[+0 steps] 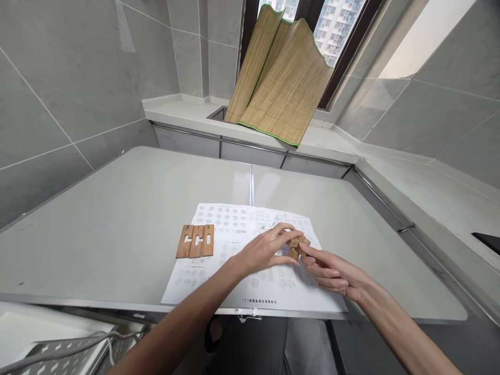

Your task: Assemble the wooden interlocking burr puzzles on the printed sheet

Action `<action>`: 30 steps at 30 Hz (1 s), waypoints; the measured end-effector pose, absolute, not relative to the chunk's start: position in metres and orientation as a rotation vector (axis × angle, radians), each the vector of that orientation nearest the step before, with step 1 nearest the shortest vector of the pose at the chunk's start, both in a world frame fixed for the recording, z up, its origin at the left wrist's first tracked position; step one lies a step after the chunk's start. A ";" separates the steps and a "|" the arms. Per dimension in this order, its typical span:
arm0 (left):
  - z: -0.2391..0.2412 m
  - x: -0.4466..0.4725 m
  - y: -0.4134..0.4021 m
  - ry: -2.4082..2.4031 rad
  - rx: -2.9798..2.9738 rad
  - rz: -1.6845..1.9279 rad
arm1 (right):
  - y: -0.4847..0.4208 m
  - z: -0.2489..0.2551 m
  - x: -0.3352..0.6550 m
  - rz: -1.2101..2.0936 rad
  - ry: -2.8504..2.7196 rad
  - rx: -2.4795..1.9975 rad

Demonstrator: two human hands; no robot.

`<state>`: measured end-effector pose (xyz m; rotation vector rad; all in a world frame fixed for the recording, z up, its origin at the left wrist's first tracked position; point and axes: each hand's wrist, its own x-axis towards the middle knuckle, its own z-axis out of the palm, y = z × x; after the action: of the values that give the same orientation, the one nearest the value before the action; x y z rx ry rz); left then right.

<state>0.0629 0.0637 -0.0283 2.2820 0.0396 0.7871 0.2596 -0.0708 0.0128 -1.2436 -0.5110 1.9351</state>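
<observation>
From my remote station I found the left hand (265, 251) and right hand (336, 273) together, right of centre over a printed sheet (238, 284) on the desk (117, 208). Between them was a small wooden block cluster (294, 253). Left grip: thumb and forefinger closed to the cluster's breadth, holding it. Right grip: thumb and fingertips pinched at its right side. Three numbered, slotted wooden plates (195, 253) lay side by side at the sheet's left edge. A bamboo mat (289, 83) leaned at the far window.
</observation>
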 end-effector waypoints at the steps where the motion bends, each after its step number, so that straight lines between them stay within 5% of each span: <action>1: -0.028 0.063 0.062 0.020 2.258 0.760 | -0.071 0.013 0.259 1.954 -0.512 -1.230; 9: -0.028 0.063 0.054 0.072 2.135 0.661 | -0.074 0.022 0.256 1.939 -0.635 -1.257; 18: -0.015 0.068 0.049 0.316 1.709 0.656 | -0.070 0.030 0.257 0.914 -1.227 -1.696; 30: -0.020 0.070 0.054 0.176 1.546 0.606 | -0.068 0.019 0.249 1.204 -1.136 -1.531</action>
<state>0.0695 0.0538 -0.0199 1.5463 0.1760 0.6055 0.2487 -0.0680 0.0186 -1.5308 -1.1360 1.2037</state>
